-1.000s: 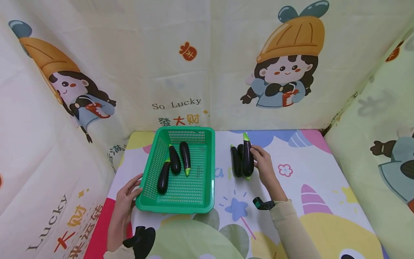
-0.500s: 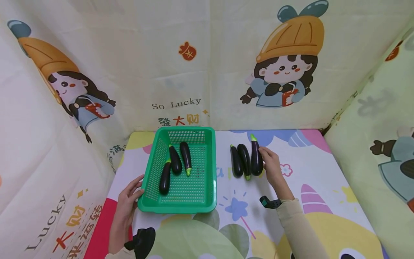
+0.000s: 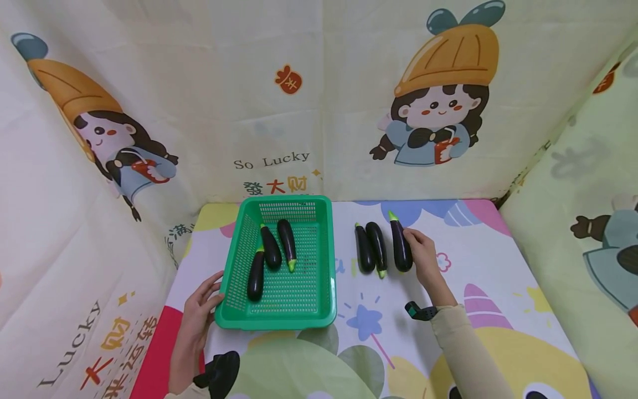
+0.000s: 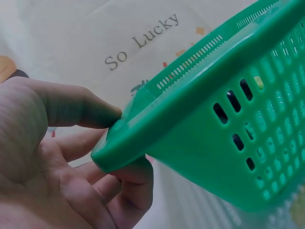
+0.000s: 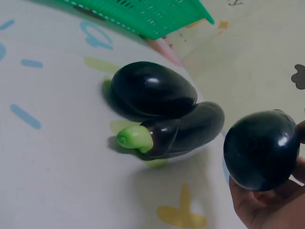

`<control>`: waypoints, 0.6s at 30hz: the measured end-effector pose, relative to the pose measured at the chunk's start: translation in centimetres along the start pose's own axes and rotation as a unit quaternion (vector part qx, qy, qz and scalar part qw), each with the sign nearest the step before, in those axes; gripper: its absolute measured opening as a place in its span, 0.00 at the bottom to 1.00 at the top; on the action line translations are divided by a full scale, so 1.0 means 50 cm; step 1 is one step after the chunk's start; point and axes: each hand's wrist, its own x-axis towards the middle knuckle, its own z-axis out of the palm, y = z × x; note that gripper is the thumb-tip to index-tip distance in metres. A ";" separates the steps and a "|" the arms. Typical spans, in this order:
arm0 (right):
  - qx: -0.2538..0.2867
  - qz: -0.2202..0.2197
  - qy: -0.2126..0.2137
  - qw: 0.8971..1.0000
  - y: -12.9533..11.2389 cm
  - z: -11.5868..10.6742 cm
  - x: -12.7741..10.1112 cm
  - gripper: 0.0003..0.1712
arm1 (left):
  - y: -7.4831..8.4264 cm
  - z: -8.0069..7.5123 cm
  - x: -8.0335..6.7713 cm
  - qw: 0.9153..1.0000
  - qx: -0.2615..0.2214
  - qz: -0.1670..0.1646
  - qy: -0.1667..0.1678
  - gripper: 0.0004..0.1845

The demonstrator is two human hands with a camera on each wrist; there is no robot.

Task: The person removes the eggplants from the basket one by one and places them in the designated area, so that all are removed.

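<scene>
A green plastic basket stands on the table, holding three dark purple eggplants, one of them a lower-left eggplant. At its left side my left hand pinches the rim, thumb above and fingers curled beneath, as the left wrist view shows for the basket edge. To the right of the basket my right hand grips an eggplant between thumb and fingers, green stem pointing away. Two more eggplants lie side by side on the table: a left one and a middle one, whose stem faces me.
A cartoon-printed cloth covers the table. Printed fabric walls close off the back and both sides, the back one meeting the table right behind the basket. Each wrist wears a black strap, such as the right strap.
My right hand has carried its eggplant rightward, away from the other two, which now show fully. The basket and my left hand have shifted slightly to the right.
</scene>
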 end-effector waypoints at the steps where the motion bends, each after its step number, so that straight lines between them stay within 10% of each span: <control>1: -0.005 0.000 0.002 1.000 0.002 0.000 0.002 0.27 | 0.000 0.000 0.000 1.000 -0.001 0.000 -0.001 0.34; 18: -0.118 -0.027 0.042 0.992 0.035 0.022 0.010 0.26 | 0.000 -0.002 0.002 0.999 -0.038 -0.011 -0.010 0.34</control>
